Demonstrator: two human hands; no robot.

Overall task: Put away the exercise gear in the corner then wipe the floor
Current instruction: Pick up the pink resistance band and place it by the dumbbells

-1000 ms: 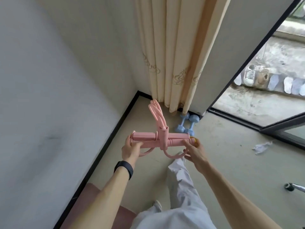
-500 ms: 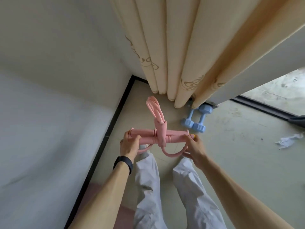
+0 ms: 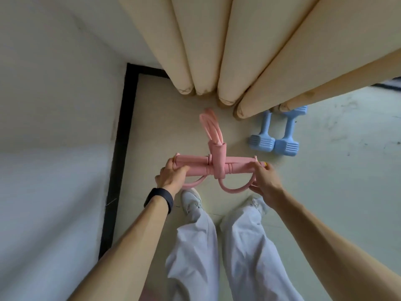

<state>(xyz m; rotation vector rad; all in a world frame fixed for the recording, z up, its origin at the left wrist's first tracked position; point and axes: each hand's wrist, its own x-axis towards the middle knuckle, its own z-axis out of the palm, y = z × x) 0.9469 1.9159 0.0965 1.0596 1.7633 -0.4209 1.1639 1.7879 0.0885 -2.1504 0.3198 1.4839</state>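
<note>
A pink pedal resistance puller (image 3: 217, 165) hangs level above the floor, held between both hands. My left hand (image 3: 170, 177) grips its left foam bar end. My right hand (image 3: 263, 181) pinches its right end, fingers near the lower rubber loop. Folded pink tubes stick out of the centre strap toward the curtain. Two light blue dumbbells (image 3: 275, 135) lie side by side on the floor at the right, their far ends tucked under the curtain hem.
Beige curtain folds (image 3: 227, 51) hang over the corner ahead. A white wall with a black skirting board (image 3: 120, 148) runs along the left. My legs and white shoes (image 3: 192, 200) stand just below the puller. Pale floor (image 3: 336, 170) stretches to the right.
I have stepped closer to the corner and tilted my view down; the curtain and dumbbells loom nearer. The balcony door and crumpled paper have left the view. Both hands keep their hold.
</note>
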